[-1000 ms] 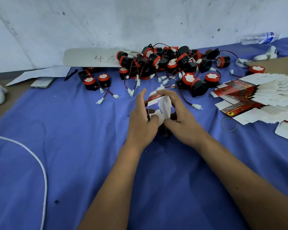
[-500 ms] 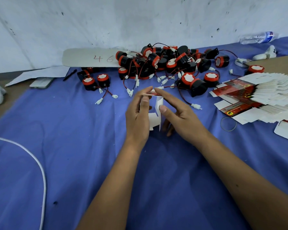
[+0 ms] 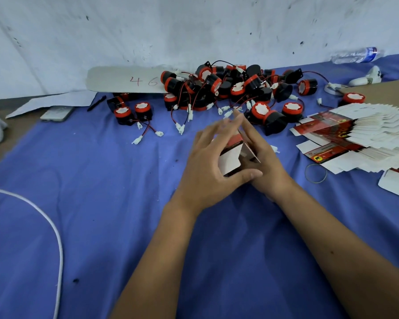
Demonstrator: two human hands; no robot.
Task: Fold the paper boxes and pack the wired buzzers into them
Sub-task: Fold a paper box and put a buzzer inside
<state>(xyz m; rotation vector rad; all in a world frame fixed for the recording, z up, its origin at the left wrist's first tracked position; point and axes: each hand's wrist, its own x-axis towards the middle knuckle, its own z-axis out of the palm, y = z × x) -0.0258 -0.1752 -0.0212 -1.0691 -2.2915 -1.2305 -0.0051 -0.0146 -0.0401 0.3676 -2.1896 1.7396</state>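
You've got one small red-and-white paper box [image 3: 230,157] part-formed btwn both hands, above the blue cloth-covered table [image 3: 101,203], just in front of the buzzer pile. Your left hand [image 3: 207,166] grips it: thumb curled under the near bottom corner, fingers spread over the far side (blurred). Your right hand [image 3: 263,162] presses straight fingers against the box's right flap. Box looks open still, nothing inside as far as I can tell.

Left to do, by my read: nearly everything. The heap of black-and-red round wired buzzers [image 3: 228,88] sits unpacked by the wall, w/ two more [image 3: 131,112] off to its left. The fanned stack of flat unfolded red-and-white box blanks [image 3: 359,137] at right is unfolded. No finished boxes in view.
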